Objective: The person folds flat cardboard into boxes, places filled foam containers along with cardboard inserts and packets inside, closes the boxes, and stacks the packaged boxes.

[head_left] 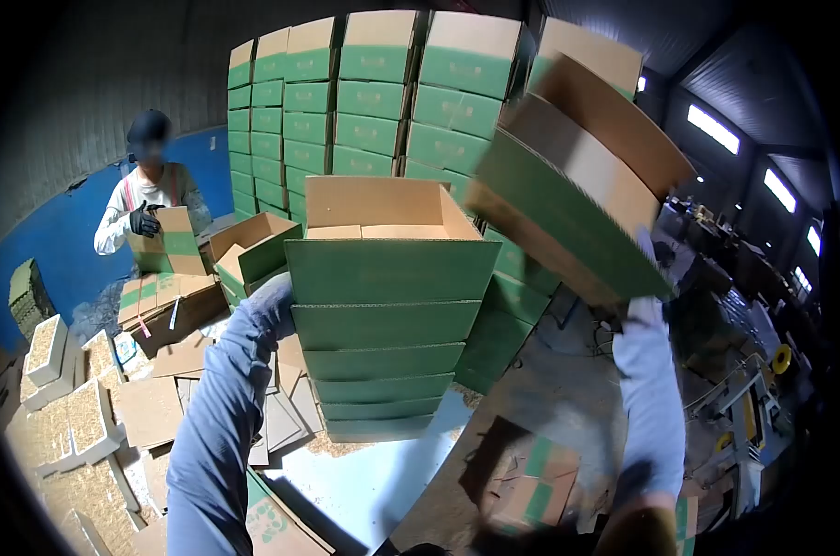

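1. At the right of the frame, the right hand holds a tilted open box near its lower end; the fingers are mostly hidden.
2. In the centre, the left hand is at the left side of the box stack; I cannot tell its fingers' state.
3. At upper left, a co-worker holds another box.

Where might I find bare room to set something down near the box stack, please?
The pale blue surface looks mostly bare in front of the box stack. Grey floor shows open between that stack and the right sleeve, beyond the green-striped carton. The left is crowded with cardboard pieces beside the left sleeve, and white trays of shavings beyond.
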The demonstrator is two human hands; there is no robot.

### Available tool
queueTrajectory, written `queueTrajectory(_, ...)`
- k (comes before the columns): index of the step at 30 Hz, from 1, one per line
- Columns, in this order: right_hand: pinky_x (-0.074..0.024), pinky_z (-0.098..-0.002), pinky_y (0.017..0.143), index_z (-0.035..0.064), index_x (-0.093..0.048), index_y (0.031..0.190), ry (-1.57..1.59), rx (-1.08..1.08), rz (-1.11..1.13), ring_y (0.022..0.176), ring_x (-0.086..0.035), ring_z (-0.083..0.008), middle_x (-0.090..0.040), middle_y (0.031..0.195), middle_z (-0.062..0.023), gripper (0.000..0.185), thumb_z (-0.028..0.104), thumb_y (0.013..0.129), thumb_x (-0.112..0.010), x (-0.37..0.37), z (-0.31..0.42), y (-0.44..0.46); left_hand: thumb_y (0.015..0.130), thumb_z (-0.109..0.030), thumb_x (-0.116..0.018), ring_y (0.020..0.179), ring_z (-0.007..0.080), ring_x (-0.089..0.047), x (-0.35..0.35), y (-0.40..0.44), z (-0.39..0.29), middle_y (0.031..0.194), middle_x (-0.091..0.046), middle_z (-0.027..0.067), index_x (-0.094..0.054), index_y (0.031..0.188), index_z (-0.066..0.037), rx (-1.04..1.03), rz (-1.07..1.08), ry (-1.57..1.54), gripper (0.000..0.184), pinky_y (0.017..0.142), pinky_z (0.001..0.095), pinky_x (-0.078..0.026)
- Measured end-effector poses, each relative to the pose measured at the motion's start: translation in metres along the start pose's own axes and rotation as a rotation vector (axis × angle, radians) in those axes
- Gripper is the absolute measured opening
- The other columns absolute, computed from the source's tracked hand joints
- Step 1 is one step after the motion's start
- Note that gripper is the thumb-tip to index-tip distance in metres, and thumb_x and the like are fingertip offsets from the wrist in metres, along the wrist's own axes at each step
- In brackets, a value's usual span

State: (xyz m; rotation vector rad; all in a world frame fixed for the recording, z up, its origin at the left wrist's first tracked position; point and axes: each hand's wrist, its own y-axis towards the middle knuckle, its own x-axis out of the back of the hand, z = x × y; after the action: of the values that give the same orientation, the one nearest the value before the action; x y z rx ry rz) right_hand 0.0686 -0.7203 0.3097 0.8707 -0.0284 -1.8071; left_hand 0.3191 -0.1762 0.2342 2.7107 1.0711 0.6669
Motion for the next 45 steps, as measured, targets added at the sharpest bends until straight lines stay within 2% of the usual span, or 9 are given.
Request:
queueTrajectory(7,-0.0458,-0.0364,0.096,0.0031,-0.047,0.129,-0.386,-0.287,-0.089,0.109,-0.057,-0.0230,-0.057,0.120,-0.0103,0.043,0.032,0.097,-0.046,-0.056,-0.140,0.103,0.088,-0.013,-0.060,0.088,0.0179,-0.059,-0.014,-0.018,0.001,0.103,-0.062,0.0132,-0.055,0.117,0.000,-0.419,-0.233,0.558,0.032,0.077,0.0329,-0.051)
queueTrajectory(10,-0.0455,-0.0352,0.095,0.0038,-0.049,0.127,-0.478,-0.255,-0.146,0.107,-0.056,-0.0218,-0.058,0.118,-0.0087,0.040,0.030,0.097,-0.045,-0.058,-0.190,0.087,0.097,-0.041,-0.047,0.100,0.0229,-0.059,-0.025,-0.013,-0.020,0.111,-0.061,0.0087,-0.055,0.121,-0.006,0.263,-0.509,-0.858,0.044,0.086,0.0361,-0.051)
queueTrajectory(15,-0.0449,-0.0331,0.094,0.0050,-0.052,0.124,-0.464,-0.234,-0.217,0.104,-0.056,-0.0197,-0.058,0.115,-0.0061,0.035,0.027,0.098,-0.043,-0.016,-0.265,-0.072,0.101,-0.032,-0.040,0.137,0.0387,-0.028,-0.041,-0.164,0.011,0.146,-0.032,0.0233,-0.034,0.138,0.007,-0.155,-0.561,0.522,0.055,0.113,0.0418,-0.024)
queueTrajectory(21,-0.0416,-0.0219,0.065,0.0044,-0.052,0.130,-0.631,-0.674,0.397,0.070,-0.047,-0.0053,-0.053,0.082,0.0041,0.046,0.031,0.093,-0.054,-0.055,-0.381,-0.314,0.089,-0.040,-0.056,0.135,0.0466,-0.027,-0.128,-0.465,0.078,0.145,-0.029,0.0305,-0.030,0.140,0.007,0.937,-0.399,1.060,0.074,0.110,0.0592,-0.018)
queueTrajectory(23,-0.0430,-0.0258,0.072,0.0072,-0.044,0.139,-0.586,-1.150,0.346,0.080,-0.049,-0.0065,-0.059,0.096,0.0014,0.054,0.031,0.093,-0.056,-0.128,-0.423,-0.336,0.087,-0.051,-0.054,0.141,0.0418,-0.018,-0.167,-0.478,0.082,0.148,-0.025,0.0292,-0.030,0.141,0.006,0.913,-0.328,0.983,0.082,0.114,0.0576,-0.003)
queueTrajectory(29,-0.0444,-0.0316,0.091,-0.0025,-0.041,0.136,-0.819,-0.710,0.895,0.108,-0.055,-0.0217,-0.058,0.121,-0.0134,0.055,0.018,0.090,-0.061,-0.248,-0.481,-0.331,0.082,-0.053,-0.063,0.135,0.0452,-0.027,-0.188,-0.451,0.038,0.142,-0.030,0.0305,-0.032,0.140,0.002,0.618,-0.559,0.698,0.086,0.112,0.0567,-0.019)
queueTrajectory(34,-0.0473,-0.0264,0.087,-0.0040,-0.041,0.138,-0.576,-1.225,0.964,0.107,-0.057,-0.0161,-0.059,0.120,-0.0116,0.051,0.012,0.093,-0.057,-0.313,-0.439,-0.274,0.083,-0.041,-0.064,0.122,0.0341,-0.045,-0.142,-0.527,-0.067,0.126,-0.047,0.0189,-0.042,0.130,0.000,0.766,-0.184,1.021,0.066,0.100,0.0428,-0.039)
queueTrajectory(40,-0.0407,-0.0412,0.102,0.0010,-0.056,0.125,-0.925,0.402,1.344,0.113,-0.058,-0.0288,-0.061,0.120,-0.0161,0.044,0.016,0.084,-0.064,-0.428,-0.314,-0.287,0.084,-0.035,-0.066,0.086,0.0223,-0.066,-0.068,-0.529,-0.155,0.091,-0.066,0.0107,-0.064,0.108,-0.013,0.926,-0.261,0.926,0.032,0.077,0.0333,-0.052)
queueTrajectory(45,-0.0277,-0.0533,0.109,0.0114,-0.054,0.126,-1.129,0.992,1.289,0.124,-0.044,-0.0310,-0.051,0.133,-0.0076,0.046,0.031,0.086,-0.063,-0.434,-0.351,-0.337,0.087,-0.039,-0.067,0.095,0.0143,-0.065,0.020,-0.540,-0.142,0.107,-0.070,0.0088,-0.066,0.116,-0.006,0.906,-0.320,0.087,0.044,0.088,0.0270,-0.049)
